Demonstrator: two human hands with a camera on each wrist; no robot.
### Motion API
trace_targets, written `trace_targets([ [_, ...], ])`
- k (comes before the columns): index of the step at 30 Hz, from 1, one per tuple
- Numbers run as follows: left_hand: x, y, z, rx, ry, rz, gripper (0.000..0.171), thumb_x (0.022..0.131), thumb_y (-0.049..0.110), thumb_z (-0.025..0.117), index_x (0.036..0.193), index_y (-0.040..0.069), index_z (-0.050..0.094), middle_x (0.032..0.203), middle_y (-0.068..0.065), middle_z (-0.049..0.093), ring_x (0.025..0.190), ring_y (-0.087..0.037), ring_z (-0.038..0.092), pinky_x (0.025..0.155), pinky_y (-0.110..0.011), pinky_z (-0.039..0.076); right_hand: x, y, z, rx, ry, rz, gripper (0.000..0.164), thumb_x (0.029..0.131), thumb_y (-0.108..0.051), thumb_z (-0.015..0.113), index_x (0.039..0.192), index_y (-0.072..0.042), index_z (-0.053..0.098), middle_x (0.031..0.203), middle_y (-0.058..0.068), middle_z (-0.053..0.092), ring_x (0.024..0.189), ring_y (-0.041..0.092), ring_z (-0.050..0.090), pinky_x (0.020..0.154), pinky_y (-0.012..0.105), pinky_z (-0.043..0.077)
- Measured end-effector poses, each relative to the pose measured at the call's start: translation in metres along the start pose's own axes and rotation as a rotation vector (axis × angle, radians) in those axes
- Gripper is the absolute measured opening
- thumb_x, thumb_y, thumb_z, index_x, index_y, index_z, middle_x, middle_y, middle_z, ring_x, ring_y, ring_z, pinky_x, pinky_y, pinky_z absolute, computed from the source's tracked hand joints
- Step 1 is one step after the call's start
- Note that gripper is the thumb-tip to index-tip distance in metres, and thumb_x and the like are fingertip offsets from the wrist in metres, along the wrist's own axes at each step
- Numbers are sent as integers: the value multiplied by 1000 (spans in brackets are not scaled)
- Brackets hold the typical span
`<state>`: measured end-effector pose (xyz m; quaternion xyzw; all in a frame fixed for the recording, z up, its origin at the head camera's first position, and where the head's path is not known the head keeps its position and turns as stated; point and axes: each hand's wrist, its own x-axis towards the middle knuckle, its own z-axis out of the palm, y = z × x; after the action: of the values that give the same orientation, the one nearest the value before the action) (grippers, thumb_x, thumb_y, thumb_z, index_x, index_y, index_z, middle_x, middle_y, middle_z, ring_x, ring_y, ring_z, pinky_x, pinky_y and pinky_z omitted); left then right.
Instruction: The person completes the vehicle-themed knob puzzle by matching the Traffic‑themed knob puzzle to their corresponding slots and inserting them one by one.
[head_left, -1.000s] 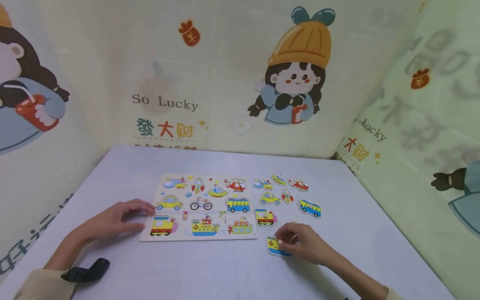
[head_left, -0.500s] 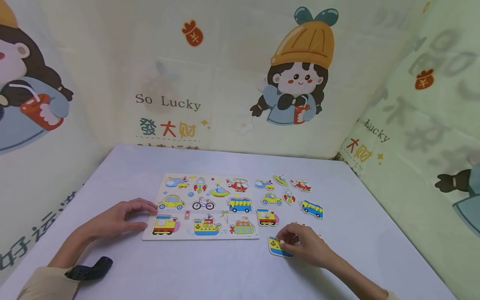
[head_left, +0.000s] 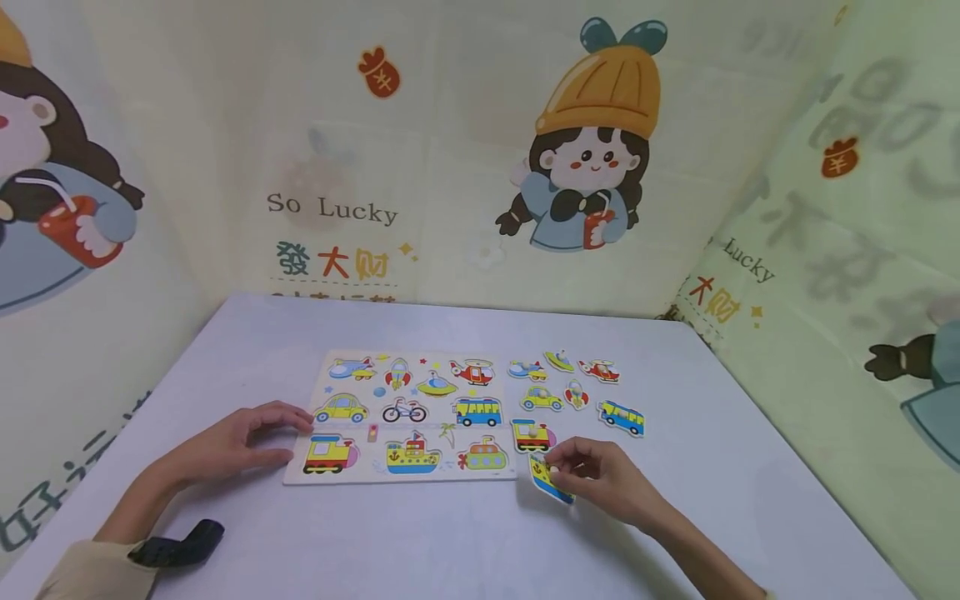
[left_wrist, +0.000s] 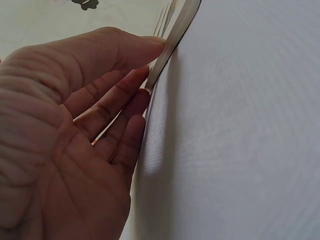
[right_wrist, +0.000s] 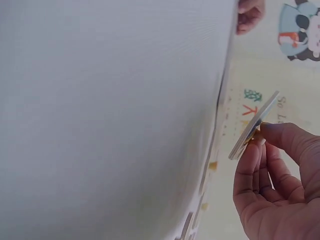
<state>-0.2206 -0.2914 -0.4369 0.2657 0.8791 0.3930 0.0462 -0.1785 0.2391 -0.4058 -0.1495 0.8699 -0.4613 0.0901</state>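
Note:
My right hand (head_left: pixel 611 483) pinches a ship puzzle piece (head_left: pixel 550 482) by its small knob between thumb and fingers. In the right wrist view the piece (right_wrist: pixel 254 126) tilts, lifted off the table. A puzzle board (head_left: pixel 367 478) printed with vehicles lies flat at centre; its ship picture (head_left: pixel 412 454) sits in the bottom row. My left hand (head_left: pixel 236 442) rests at the board's left edge, fingers loosely bent. In the left wrist view the thumb and fingertips of that hand (left_wrist: pixel 85 115) touch the edge of the board (left_wrist: pixel 175 37).
Right of the board lie loose pieces: a train (head_left: pixel 531 435), a car (head_left: pixel 542 398), a bus (head_left: pixel 622 417), a rocket (head_left: pixel 576 394), a plane (head_left: pixel 527 370), a flying saucer (head_left: pixel 558 360) and a helicopter (head_left: pixel 600 371). Printed cloth (head_left: pixel 450 167) walls surround the white table (head_left: pixel 420 550).
My right hand has raised the ship piece from the table and tilted it, moving slightly up and left in the head view. The left hand stays at the board's edge.

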Motion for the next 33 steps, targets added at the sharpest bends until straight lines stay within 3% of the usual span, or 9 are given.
trace_targets([
  [7,-11,-4,3,56,52,-27,35,87,28,82,120,26,71,129,1,67,117,19,44,95,-12,43,10,-13,11,124,-32,24,25,91,-18,78,112,-6,71,98,7,69,91,20,64,82,22,53],
  [13,-23,-9,4,64,87,7,34,87,24,82,119,25,71,127,1,67,117,19,44,93,-8,40,20,-23,21,163,-80,6,24,92,-20,77,112,-8,72,99,7,67,92,21,63,82,23,53],
  [25,-10,-7,9,63,60,22,33,88,25,82,119,28,70,128,2,66,118,16,46,94,-8,40,27,-33,32,180,-112,-56,20,93,-17,76,111,-9,73,98,5,68,90,17,62,81,22,52],
  [33,-2,-1,8,86,46,-20,33,87,30,82,118,31,70,129,3,65,118,17,44,95,-12,42,36,-39,44,207,-145,-85,19,93,-13,75,110,-7,72,98,4,68,88,15,61,77,20,51],
])
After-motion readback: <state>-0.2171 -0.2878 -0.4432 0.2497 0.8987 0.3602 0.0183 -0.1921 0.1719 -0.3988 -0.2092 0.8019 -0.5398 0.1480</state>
